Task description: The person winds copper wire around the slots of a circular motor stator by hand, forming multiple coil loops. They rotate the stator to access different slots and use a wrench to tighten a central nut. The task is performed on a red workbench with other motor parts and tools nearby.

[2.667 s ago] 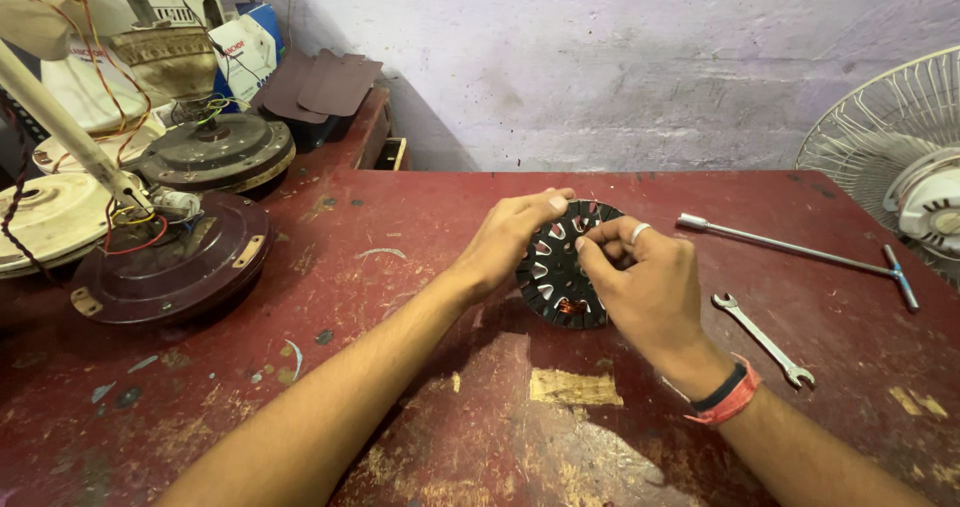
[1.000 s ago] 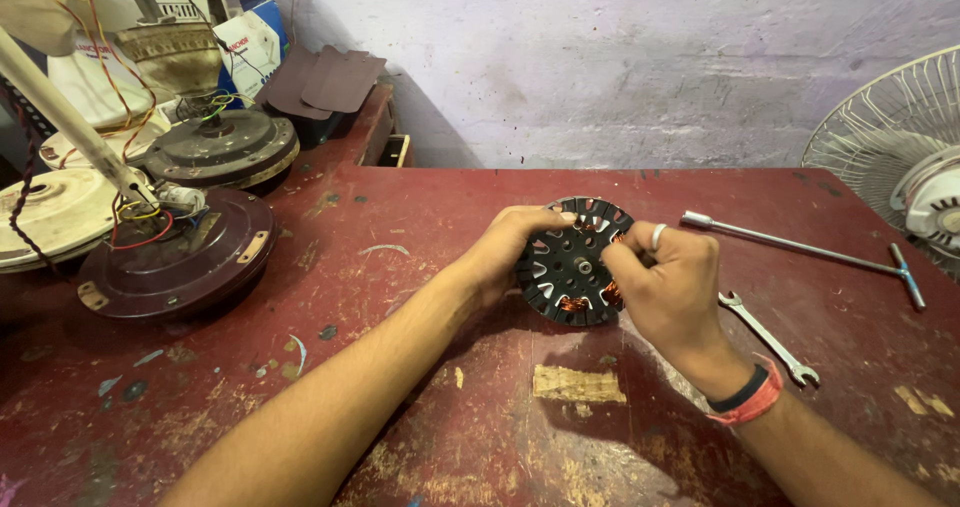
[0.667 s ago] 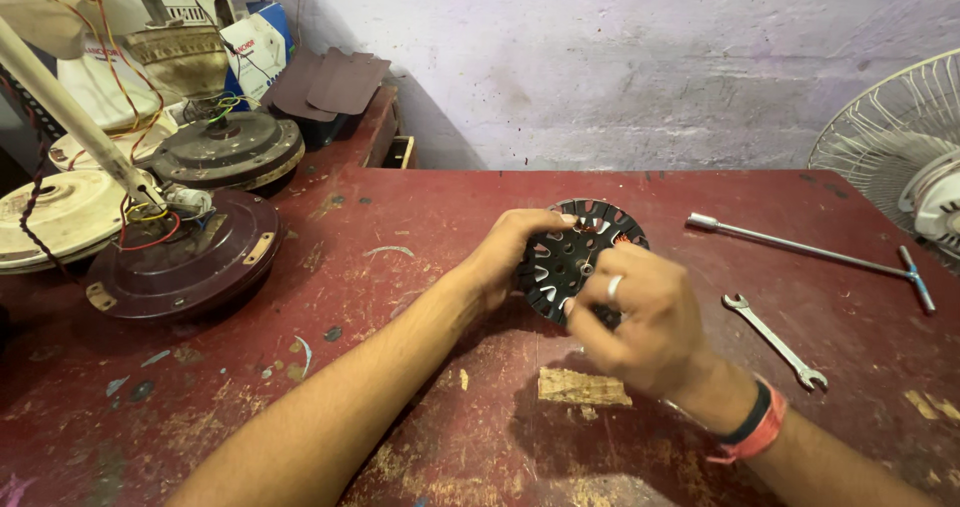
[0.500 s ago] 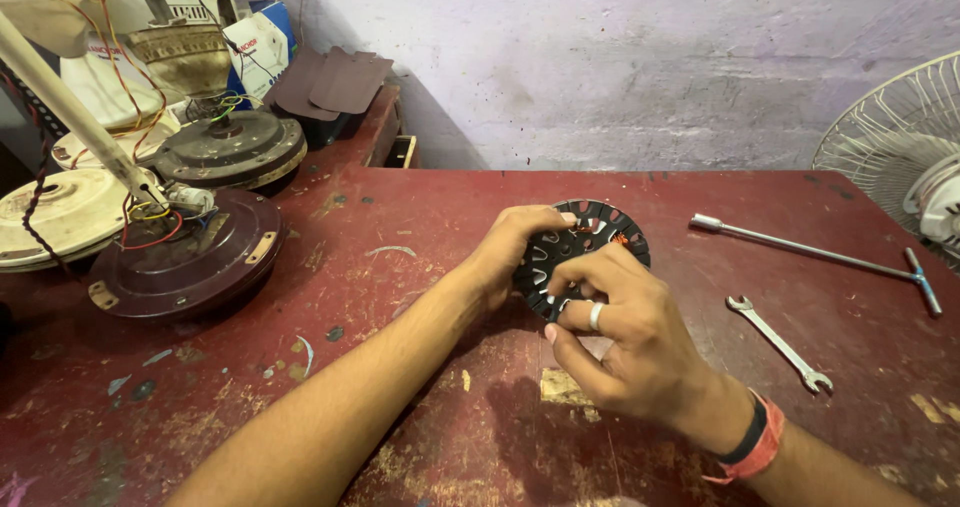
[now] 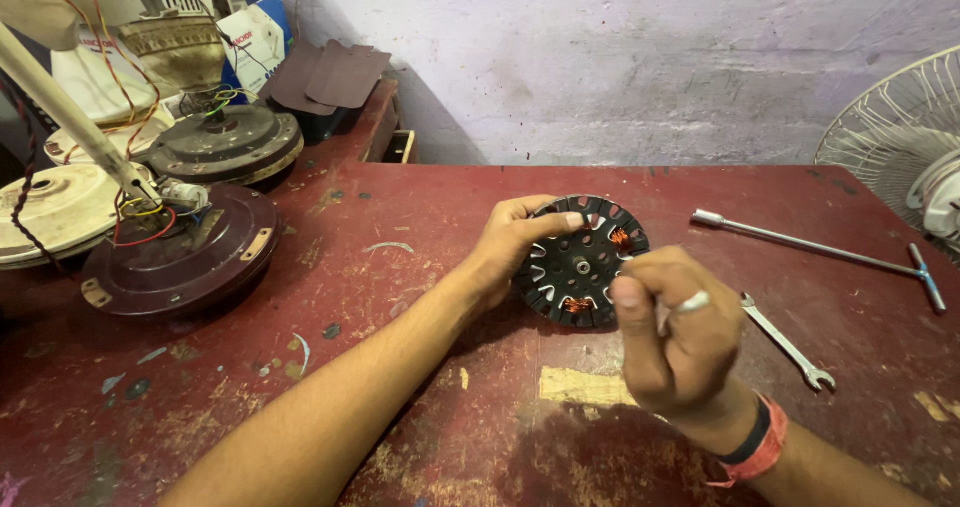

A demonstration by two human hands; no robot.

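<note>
A black round fan stator (image 5: 580,262) with slots and bits of copper winding stands tilted on its edge on the red table (image 5: 400,207). My left hand (image 5: 510,242) grips its left rim, thumb over the top edge. My right hand (image 5: 675,332), with a ring and a red and black wristband, is a closed fist just in front of the stator's lower right edge. Thumb and fingers are pinched together. I cannot see anything between them.
A small spanner (image 5: 785,339) and a long T-handle wrench (image 5: 820,252) lie right of the stator. Dark brown fan motor housings (image 5: 175,257) with loose wires, and a white cover (image 5: 50,212), crowd the left side. A white fan guard (image 5: 900,137) stands at the far right.
My right hand left the stator's face and drew back toward me, curling into a fist. My left hand kept its hold on the rim.
</note>
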